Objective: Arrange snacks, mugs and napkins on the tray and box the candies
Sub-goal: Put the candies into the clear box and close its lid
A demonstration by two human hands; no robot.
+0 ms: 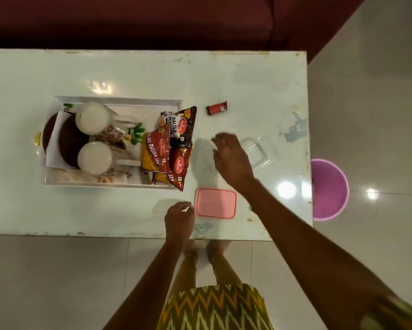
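Pink rounded-square lid [216,203] flat on glossy table [248,79].

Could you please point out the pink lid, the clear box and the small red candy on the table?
pink lid [216,203], head view, centre of its top.
clear box [259,150], head view, its transparent wall.
small red candy [216,107], head view, middle of wrapper.
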